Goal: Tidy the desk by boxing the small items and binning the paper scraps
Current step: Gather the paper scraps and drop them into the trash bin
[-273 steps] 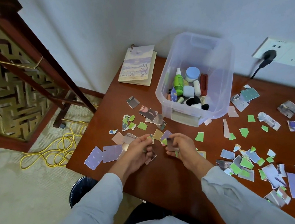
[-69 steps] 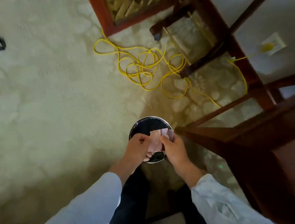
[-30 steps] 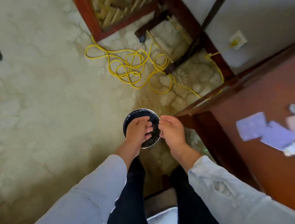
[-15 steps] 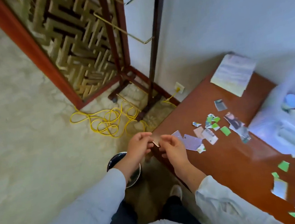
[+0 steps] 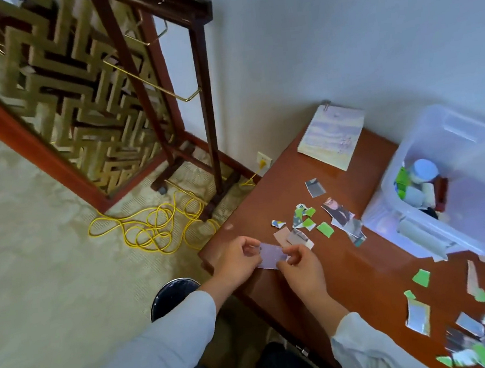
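Observation:
My left hand (image 5: 238, 260) and my right hand (image 5: 300, 265) meet over the near left corner of the wooden desk (image 5: 351, 277), both pinching a lilac paper scrap (image 5: 272, 255) that lies at the desk edge. Just beyond it lie more scraps: a pink one (image 5: 282, 236), green ones (image 5: 325, 229) and a torn photo (image 5: 343, 220). Several more scraps (image 5: 468, 318) cover the desk's right side. The clear plastic box (image 5: 459, 186) at the back right holds small bottles and jars. The black bin (image 5: 172, 294) stands on the floor below my left forearm.
A spiral notepad (image 5: 333, 140) lies at the desk's back corner by the wall. A yellow cable (image 5: 149, 227) is coiled on the carpet near a dark wooden rack (image 5: 183, 99) and a lattice screen (image 5: 57, 84).
My hands dropped a handful of scraps into the bin, then rose from it to the desk corner. They now pinch the lilac scrap. The view swung from the floor to the desk.

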Available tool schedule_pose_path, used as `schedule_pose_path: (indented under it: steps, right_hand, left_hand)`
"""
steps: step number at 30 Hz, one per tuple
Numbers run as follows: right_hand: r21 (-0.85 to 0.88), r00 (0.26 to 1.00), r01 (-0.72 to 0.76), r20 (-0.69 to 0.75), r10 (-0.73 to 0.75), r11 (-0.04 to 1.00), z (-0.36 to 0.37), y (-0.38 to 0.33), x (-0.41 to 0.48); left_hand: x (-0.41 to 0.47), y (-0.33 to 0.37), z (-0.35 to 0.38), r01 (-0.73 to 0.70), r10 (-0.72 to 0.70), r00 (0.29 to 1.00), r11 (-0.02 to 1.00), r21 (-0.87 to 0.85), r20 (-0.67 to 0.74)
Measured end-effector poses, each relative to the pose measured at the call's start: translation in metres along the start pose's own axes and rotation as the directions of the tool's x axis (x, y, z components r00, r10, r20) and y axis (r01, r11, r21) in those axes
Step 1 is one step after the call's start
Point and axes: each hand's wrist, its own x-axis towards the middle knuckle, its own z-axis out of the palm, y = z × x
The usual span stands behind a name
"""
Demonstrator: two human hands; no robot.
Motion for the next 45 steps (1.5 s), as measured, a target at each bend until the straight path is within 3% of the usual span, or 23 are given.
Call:
schedule_pose_path:
  steps: [2, 5, 11, 19, 27, 30, 32, 34, 36, 39, 41, 43, 45]
  right_hand:
    - [-0.110, 1.000, 0.020, 0.001, -0.020, 0.994, -0.006, 0.011, 0.007]
    - [-0.262, 0.998, 0.066, 0.039, -0.058, 0.963, -0.014, 0.023, 0.015]
    - [-0.423, 0.975, 0.213, 0.154, -0.162, 0.881, -0.024, 0.029, 0.025]
    - [-0.488, 0.922, 0.374, 0.288, -0.259, 0.788, -0.031, 0.028, 0.033]
    - [-0.500, 0.925, 0.360, 0.302, -0.231, 0.787, -0.033, 0.020, 0.039]
    - [-0.360, 0.941, 0.263, 0.302, -0.155, 0.895, -0.040, 0.022, 0.043]
    - [-0.106, 0.960, 0.128, 0.262, -0.096, 0.986, -0.048, 0.019, 0.044]
    - [0.231, 0.964, -0.080, 0.264, 0.016, 0.970, -0.057, 0.013, 0.044]
    - [0.471, 0.951, -0.241, 0.290, 0.110, 0.848, -0.063, 0.009, 0.047]
    - [0.603, 0.936, -0.325, 0.314, 0.158, 0.729, -0.069, 0.004, 0.053]
    - [0.641, 0.928, -0.356, 0.325, 0.180, 0.679, -0.069, 0.002, 0.057]
    - [0.568, 0.937, -0.340, 0.274, 0.217, 0.750, -0.066, 0.003, 0.063]
    - [0.308, 0.974, -0.219, 0.126, 0.189, 0.926, -0.059, 0.008, 0.073]
  left_hand:
    - [0.003, 0.003, 0.008, -0.052, 0.047, 0.998, 0.982, 0.183, 0.030]
    - [0.008, 0.007, 0.017, -0.179, 0.155, 0.984, 0.874, 0.451, 0.091]
    - [0.016, 0.012, 0.025, -0.281, 0.248, 0.957, 0.674, 0.683, 0.149]
    - [0.025, 0.014, 0.027, -0.284, 0.307, 0.941, 0.486, 0.826, 0.143]
    - [0.024, 0.016, 0.026, -0.329, 0.366, 0.917, 0.467, 0.821, 0.159]
    - [0.023, 0.024, 0.021, -0.281, 0.287, 0.951, 0.654, 0.703, 0.113]
    - [0.028, 0.025, 0.017, -0.191, 0.168, 0.982, 0.874, 0.447, 0.091]
    - [0.030, 0.030, 0.017, -0.109, 0.101, 0.993, 0.973, 0.201, 0.053]
    - [0.032, 0.040, 0.017, -0.048, 0.045, 0.998, 0.995, 0.083, 0.036]
    - [0.041, 0.049, 0.021, 0.078, -0.077, 0.997, 0.991, -0.106, 0.016]
    - [0.045, 0.053, 0.026, 0.138, -0.146, 0.989, 0.935, -0.326, -0.002]
    - [0.050, 0.054, 0.031, 0.190, -0.219, 0.976, 0.806, -0.560, 0.016]
    - [0.056, 0.055, 0.033, 0.238, -0.232, 0.969, 0.793, -0.561, 0.084]
